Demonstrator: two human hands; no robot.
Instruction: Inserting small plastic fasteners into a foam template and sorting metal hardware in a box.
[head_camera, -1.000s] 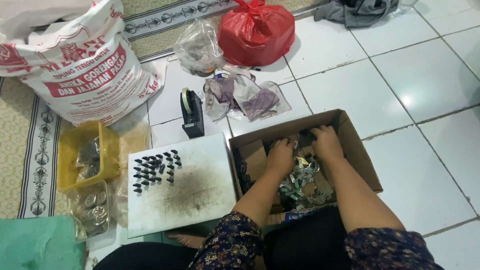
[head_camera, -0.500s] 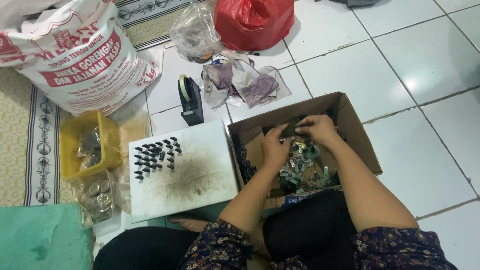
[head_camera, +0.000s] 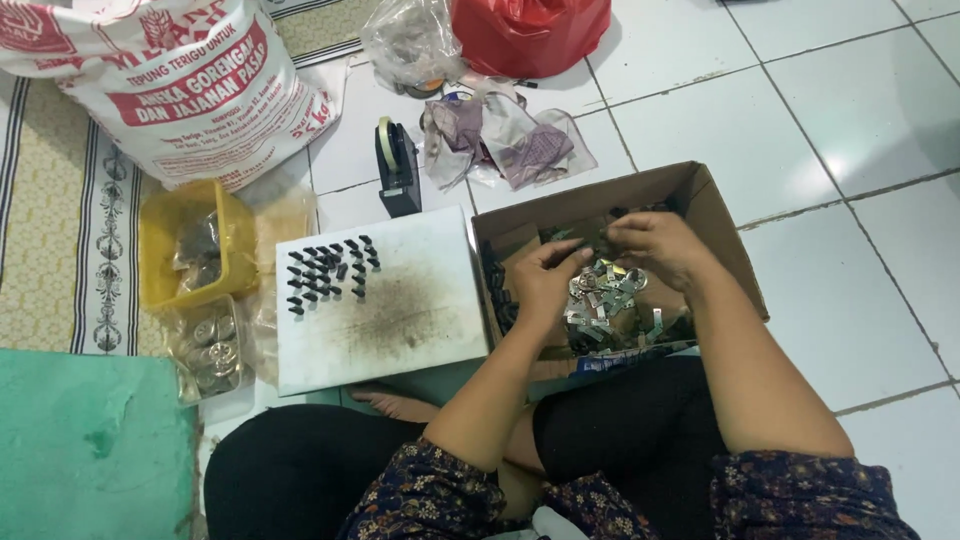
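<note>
Now | your left hand (head_camera: 545, 280) and right hand (head_camera: 655, 245): both grips pinch small metal parts (head_camera: 610, 300) inside cardboard box (head_camera: 720, 240) | light, stiff, sharp-edged, likely tangling; pinch flat faces.

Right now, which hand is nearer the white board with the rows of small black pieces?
Left. The left hand is in the cardboard box just beside the white board; the right hand is farther across the box.
</note>
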